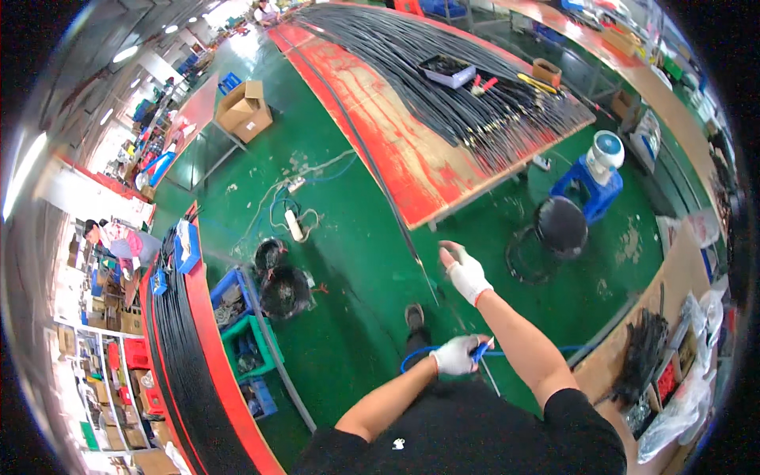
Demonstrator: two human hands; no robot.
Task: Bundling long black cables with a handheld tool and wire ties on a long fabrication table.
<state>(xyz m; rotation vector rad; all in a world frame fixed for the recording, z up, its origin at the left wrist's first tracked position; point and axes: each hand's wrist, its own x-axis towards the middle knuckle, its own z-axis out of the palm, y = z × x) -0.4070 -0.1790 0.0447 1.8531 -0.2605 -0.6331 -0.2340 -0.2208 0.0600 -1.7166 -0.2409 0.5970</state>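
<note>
In the head view, the left hand [457,356], in a white glove, is closed around a blue tool [480,351], which juts out on its right side; a blue hose [546,349] runs behind the hand and off to the right. The right hand [467,275], also gloved, reaches farther forward with fingers apart. Just left of its fingertips, a long black cable [374,165] ends in thin bare strands, beyond the near corner of the red table [419,178]. More cables [412,71] lie bundled across that table.
</note>
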